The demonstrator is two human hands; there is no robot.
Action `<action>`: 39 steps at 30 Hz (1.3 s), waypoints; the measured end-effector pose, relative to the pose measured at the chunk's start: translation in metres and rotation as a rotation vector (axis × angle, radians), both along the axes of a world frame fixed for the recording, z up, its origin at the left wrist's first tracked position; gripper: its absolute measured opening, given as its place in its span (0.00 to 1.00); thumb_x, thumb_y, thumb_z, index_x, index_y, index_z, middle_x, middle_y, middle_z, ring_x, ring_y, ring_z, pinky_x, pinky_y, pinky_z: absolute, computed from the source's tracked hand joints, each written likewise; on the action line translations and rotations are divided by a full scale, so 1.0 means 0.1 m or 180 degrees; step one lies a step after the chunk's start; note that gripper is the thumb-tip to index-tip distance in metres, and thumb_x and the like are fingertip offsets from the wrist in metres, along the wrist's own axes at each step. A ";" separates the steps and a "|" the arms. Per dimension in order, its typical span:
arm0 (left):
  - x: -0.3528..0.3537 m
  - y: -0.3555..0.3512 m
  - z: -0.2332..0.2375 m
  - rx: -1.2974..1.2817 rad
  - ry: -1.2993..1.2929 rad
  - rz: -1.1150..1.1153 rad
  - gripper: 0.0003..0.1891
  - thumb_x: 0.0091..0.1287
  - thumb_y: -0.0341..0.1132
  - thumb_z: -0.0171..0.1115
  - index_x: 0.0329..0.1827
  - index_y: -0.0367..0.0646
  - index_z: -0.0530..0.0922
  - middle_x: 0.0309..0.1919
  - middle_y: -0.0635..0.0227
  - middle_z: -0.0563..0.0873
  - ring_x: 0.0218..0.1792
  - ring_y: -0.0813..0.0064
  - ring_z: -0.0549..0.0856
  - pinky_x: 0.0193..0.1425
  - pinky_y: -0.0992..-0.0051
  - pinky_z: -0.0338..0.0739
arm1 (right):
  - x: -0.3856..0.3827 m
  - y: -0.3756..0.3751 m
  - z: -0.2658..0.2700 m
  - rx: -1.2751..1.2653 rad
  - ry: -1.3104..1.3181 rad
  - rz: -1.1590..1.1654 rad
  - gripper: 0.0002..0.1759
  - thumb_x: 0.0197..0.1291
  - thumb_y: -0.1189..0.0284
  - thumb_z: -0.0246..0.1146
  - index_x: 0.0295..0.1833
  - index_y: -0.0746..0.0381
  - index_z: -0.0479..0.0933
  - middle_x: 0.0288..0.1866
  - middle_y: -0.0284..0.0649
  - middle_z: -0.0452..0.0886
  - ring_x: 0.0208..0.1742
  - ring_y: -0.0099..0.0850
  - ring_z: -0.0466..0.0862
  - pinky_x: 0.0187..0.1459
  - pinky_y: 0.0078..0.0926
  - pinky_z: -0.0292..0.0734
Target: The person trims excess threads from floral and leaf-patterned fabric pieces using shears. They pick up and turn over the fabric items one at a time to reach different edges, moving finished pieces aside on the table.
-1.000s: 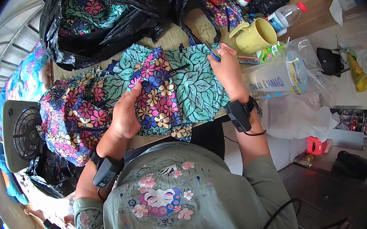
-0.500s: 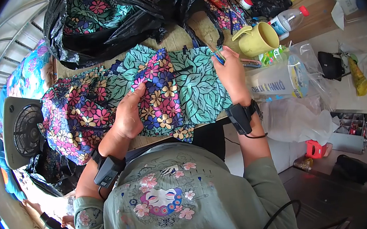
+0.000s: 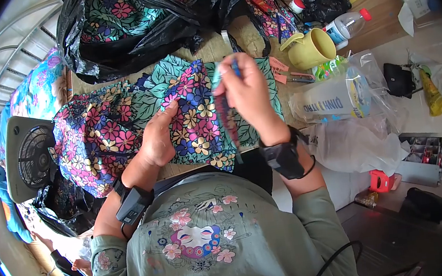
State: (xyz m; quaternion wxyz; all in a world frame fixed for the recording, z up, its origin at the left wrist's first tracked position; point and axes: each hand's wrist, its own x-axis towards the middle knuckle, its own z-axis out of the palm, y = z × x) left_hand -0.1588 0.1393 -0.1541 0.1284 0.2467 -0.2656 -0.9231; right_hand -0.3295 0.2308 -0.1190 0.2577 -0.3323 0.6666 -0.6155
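My left hand [image 3: 157, 138] lies on the flower-print fabric [image 3: 191, 117], its fingers stretched out along the cloth and pressed together. Flowers in pink, cream and blue cover that piece, and teal leaf-print fabric [image 3: 172, 67] shows around it. Gathered cloth [image 3: 92, 136] bunches up to the left of the hand. Above the right part of the fabric, my right hand [image 3: 245, 89] is closed on a narrow fabric strip [image 3: 225, 118], which hangs down blurred by motion. A small blue item [image 3: 236, 68] shows between its fingers, too hidden to name.
Black plastic bags [image 3: 139, 46] with printed cloth stand at the back. To the right are a yellow mug [image 3: 312, 49], a plastic bottle [image 3: 350, 25] and clear plastic bags [image 3: 336, 97]. A fan [image 3: 32, 157] stands at left; another person's hand [image 3: 83, 267] shows lower left.
My right hand has moved left from the fabric's right end, and a strip now hangs from it. My left hand stays nearly in place on the cloth.
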 end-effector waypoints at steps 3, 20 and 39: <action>0.00 0.00 0.01 0.0131 0.0149 0.0010 0.19 0.77 0.41 0.43 0.61 0.38 0.73 0.53 0.59 0.83 0.52 0.67 0.84 0.60 0.65 0.78 | 0.25 -0.20 0.06 -0.0053 -0.0065 0.0465 0.07 0.70 0.70 0.58 0.48 0.60 0.70 0.30 0.36 0.82 0.20 0.15 0.75 0.20 0.12 0.68; -0.06 0.00 0.05 -0.0331 -0.0234 0.0132 0.14 0.74 0.32 0.50 0.58 0.38 0.74 0.49 0.63 0.84 0.48 0.71 0.85 0.55 0.67 0.80 | -0.19 0.58 -0.35 -0.0179 0.0517 -0.0133 0.22 0.66 0.72 0.62 0.64 0.65 0.70 0.44 0.32 0.81 0.33 0.15 0.73 0.37 0.13 0.71; -0.02 -0.05 -0.07 -0.0132 -0.0428 0.0162 0.14 0.73 0.33 0.49 0.56 0.36 0.75 0.49 0.62 0.85 0.49 0.71 0.85 0.56 0.68 0.79 | -0.22 1.23 -0.50 0.1088 0.1940 -0.0316 0.18 0.64 0.69 0.64 0.59 0.59 0.79 0.25 0.37 0.73 0.27 0.26 0.72 0.33 0.24 0.69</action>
